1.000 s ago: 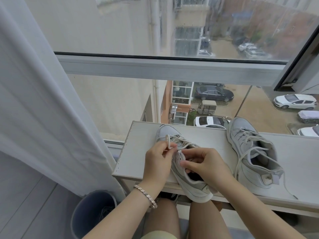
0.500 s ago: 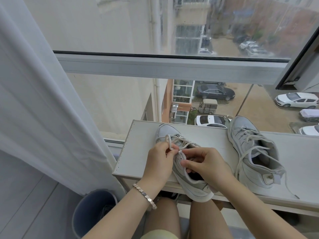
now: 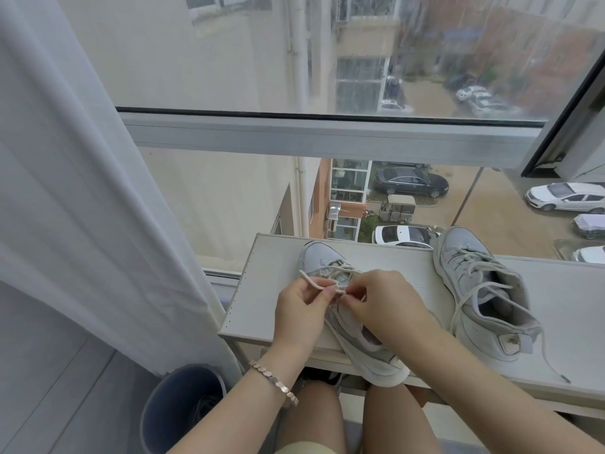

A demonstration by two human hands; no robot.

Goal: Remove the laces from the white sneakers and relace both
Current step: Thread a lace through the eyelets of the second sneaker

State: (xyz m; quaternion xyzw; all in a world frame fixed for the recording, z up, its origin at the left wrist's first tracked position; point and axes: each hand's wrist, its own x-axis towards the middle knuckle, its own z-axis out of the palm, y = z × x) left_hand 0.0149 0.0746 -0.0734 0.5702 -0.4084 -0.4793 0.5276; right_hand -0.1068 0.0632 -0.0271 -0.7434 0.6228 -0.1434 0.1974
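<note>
Fingers of left hand (image 3: 302, 309) and right hand (image 3: 381, 306) pinch lace (image 3: 316, 282) over near sneaker (image 3: 330, 267), wrists bent inward.

Bare forearms — no sleeves; a rose-gold link bracelet (image 3: 274, 382) on the left wrist; pale shorts (image 3: 307, 448).

Our upper-floor home, white curtain (image 3: 82, 191) beside our wide window (image 3: 327, 136), parked cars (image 3: 411, 181) down below, bin (image 3: 170, 411) at our knees

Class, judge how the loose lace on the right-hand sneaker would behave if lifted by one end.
Probably floppy: the lace curves slackly over the sneaker and trails across the shelf. Untied, it may slip partway out when tugged.
</note>
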